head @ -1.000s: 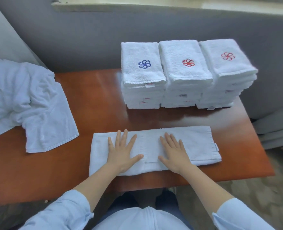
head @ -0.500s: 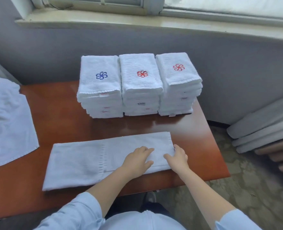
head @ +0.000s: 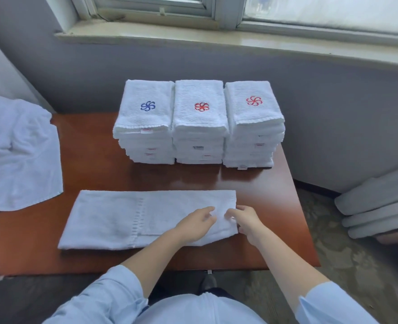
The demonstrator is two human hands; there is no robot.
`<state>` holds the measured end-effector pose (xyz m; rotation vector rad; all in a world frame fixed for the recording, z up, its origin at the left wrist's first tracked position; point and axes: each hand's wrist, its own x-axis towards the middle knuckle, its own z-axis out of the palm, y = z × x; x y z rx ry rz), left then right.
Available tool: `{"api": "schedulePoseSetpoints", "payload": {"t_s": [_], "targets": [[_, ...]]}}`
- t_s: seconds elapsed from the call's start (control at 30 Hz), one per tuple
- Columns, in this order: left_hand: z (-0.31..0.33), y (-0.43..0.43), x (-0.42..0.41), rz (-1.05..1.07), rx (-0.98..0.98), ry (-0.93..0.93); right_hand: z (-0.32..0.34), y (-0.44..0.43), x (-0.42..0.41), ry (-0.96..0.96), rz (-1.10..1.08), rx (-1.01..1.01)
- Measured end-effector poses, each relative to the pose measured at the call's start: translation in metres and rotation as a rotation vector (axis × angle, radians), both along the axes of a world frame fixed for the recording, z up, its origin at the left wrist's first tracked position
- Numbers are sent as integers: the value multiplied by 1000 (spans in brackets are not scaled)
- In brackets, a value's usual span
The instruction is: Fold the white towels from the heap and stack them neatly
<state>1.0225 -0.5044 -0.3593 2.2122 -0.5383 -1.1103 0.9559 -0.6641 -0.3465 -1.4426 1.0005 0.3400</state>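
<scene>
A white towel (head: 113,218), folded into a long strip, lies flat near the front of the brown table (head: 92,169). Both hands are at its right end. My left hand (head: 196,223) rests on the towel with fingers curled, pinching the cloth near the edge. My right hand (head: 245,220) grips the towel's right edge, thumb under and fingers on top. Three stacks of folded white towels (head: 199,122) stand side by side at the back; the left one shows a blue emblem, the other two red. The heap of unfolded white towels (head: 18,148) lies at the table's left.
A grey wall and window sill (head: 216,40) run behind the table. Grey rolled pads (head: 378,204) lie on the floor to the right. The table's right edge is just beyond my right hand.
Both hands slid from the middle of the towel strip to its right end and now take hold of that edge. The camera view has shifted to the right and upward.
</scene>
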Motion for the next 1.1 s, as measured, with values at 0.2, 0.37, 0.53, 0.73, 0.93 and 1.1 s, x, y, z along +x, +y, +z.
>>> {"api": "schedulePoseSetpoints", "payload": {"t_s": [0.2,0.37,0.53,0.73,0.93,1.1], "targets": [[25,-7,11,387,-266,202,22,17,10,-246,270,33],[37,22,25,544,-190,46,31,48,29,-348,301,50],[47,71,43,565,-156,-39,37,82,50,-435,417,21],[51,136,64,650,-126,-130,40,144,81,-514,348,-286],[49,209,82,749,-195,-203,27,207,99,-607,612,-671],[31,273,99,741,-270,-217,10,251,110,-595,728,-737]]}}
